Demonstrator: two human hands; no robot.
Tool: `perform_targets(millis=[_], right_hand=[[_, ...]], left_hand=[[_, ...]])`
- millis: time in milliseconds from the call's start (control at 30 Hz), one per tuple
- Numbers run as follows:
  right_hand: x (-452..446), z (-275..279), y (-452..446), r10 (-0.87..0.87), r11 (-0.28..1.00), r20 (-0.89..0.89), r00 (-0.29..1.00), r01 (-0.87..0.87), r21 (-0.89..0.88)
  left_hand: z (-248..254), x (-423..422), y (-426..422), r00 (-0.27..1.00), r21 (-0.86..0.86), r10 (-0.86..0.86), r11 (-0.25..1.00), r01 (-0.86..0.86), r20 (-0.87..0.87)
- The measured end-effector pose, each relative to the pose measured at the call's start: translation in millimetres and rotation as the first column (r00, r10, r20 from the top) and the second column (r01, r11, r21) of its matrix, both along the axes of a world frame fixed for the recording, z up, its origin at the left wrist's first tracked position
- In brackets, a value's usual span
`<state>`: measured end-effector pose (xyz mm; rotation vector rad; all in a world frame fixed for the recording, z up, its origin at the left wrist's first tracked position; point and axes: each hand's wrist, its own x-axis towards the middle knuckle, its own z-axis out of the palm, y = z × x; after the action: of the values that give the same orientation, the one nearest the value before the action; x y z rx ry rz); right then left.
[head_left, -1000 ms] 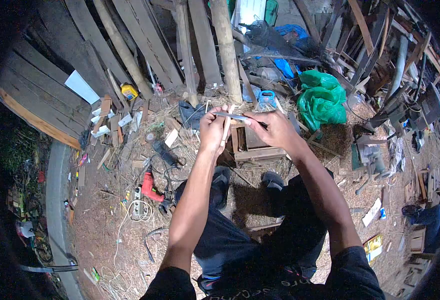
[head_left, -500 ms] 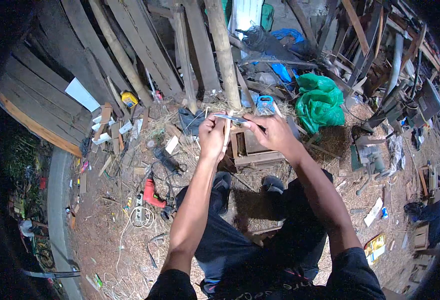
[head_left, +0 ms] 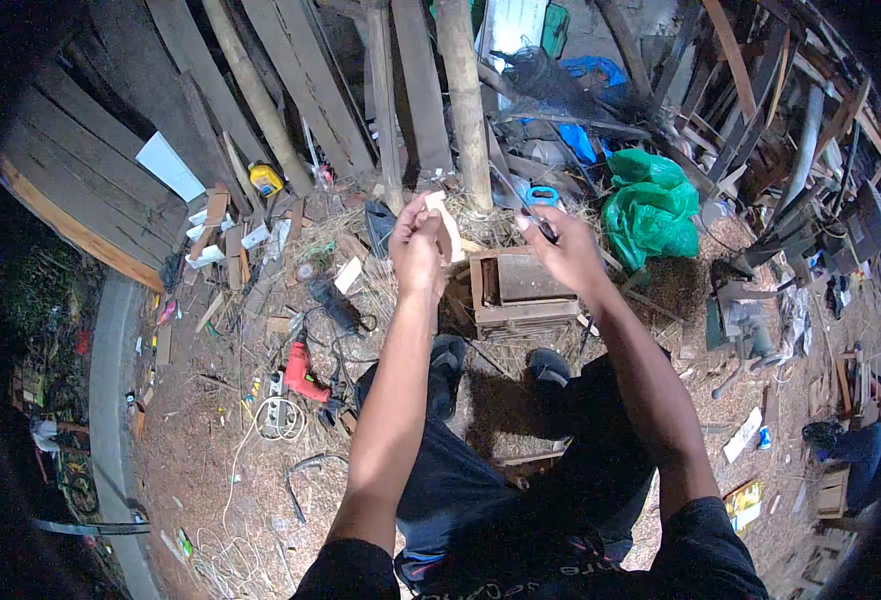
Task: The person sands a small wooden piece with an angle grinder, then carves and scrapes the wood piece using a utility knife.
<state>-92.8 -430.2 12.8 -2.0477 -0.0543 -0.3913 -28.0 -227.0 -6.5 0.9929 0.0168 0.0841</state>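
My left hand (head_left: 416, 248) is closed around a pale, flat piece of wood (head_left: 447, 230), which is held upright at the fingertips. To the right of it, my right hand (head_left: 563, 247) grips a knife (head_left: 546, 234) by its dark handle, with the thin blade pointing up and left. A gap separates the blade from the wood. Below and between both hands stands a low wooden box-like block (head_left: 527, 313). Just behind the right hand shows the blue handle of a saw (head_left: 542, 195).
A red power drill (head_left: 302, 372) and a power strip (head_left: 278, 412) with cords lie on the shavings-covered ground at left. A green plastic bag (head_left: 652, 205) sits to the right. Boards (head_left: 305, 75) and a round post (head_left: 463, 110) lean behind. Another person (head_left: 855, 465) is at far right.
The knife has come off the wood; my right hand has moved slightly right, away from my left. The wood piece has turned, showing its broad pale face. The view has shifted a little.
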Motion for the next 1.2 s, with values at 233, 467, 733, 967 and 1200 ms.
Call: perform_targets(millis=[233, 467, 733, 967, 1200], right_hand=[[7, -21, 23, 0.094, 0.988, 0.103, 0.990, -0.105, 0.110], [8, -20, 21, 0.066, 0.965, 0.037, 0.997, -0.073, 0.253], [10, -14, 8, -0.013, 0.935, 0.050, 0.999, -0.005, 0.354], [6, -9, 4, 0.023, 0.958, 0.019, 1.000, -0.028, 0.287], [10, -15, 0, 0.012, 0.970, 0.051, 0.999, -0.024, 0.243]], left_hand=[[4, -11, -17, 0.990, -0.153, -0.143, 0.978, 0.143, 0.014], [11, -17, -13, 0.956, -0.171, -0.288, 0.946, 0.276, -0.050], [15, -21, -14, 0.940, 0.091, -0.337, 0.936, 0.340, -0.052], [17, -27, -19, 0.916, 0.317, -0.386, 0.860, 0.401, -0.110], [14, -21, -16, 0.919, 0.222, -0.381, 0.892, 0.395, -0.103]])
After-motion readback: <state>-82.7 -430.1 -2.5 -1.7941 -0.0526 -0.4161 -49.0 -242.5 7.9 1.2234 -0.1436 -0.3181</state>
